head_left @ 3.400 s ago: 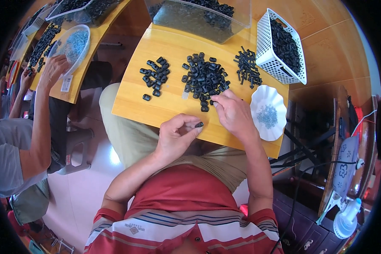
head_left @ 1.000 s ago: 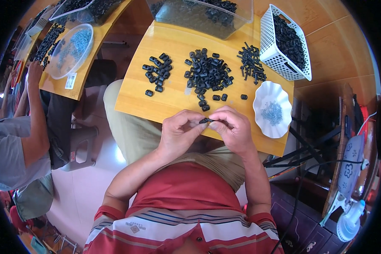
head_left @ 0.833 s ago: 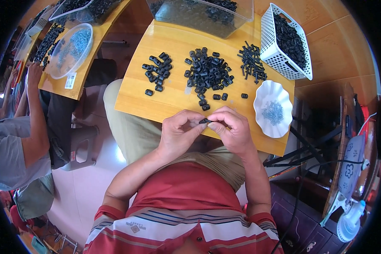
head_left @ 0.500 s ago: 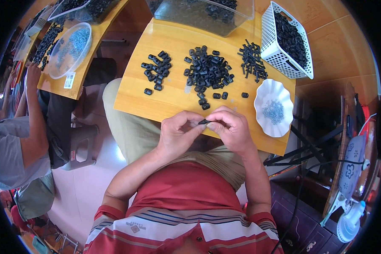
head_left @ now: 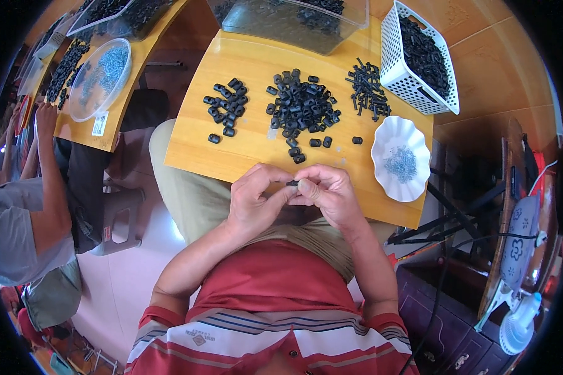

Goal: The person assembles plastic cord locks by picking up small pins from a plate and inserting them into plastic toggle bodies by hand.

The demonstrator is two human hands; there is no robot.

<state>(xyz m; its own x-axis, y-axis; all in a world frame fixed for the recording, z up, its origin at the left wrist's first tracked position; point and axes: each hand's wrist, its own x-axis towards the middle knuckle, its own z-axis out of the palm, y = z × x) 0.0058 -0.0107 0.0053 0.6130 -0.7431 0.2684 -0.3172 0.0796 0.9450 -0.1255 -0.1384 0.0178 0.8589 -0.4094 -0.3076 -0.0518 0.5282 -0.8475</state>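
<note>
My left hand and my right hand meet just off the table's near edge. Between their pinched fingertips is a small black plastic piece, mostly covered by the fingers. Beyond them lies a big pile of short black barrel-shaped pieces with holes. A smaller group of the same barrels sits to its left. Slim black headed pins are heaped at the far right. A white wavy-rimmed bowl near my right hand contains tiny bluish-silver bits, too small to make out.
A white perforated basket full of black parts stands at the back right, beside a clear plastic bin. At left, a person sits by another table with a round clear tub. A small fan is at lower right.
My fingertips have drawn closer around the small black piece and hide more of it, with the right thumb now over its end. The whole view has shifted slightly. The piles look the same.
</note>
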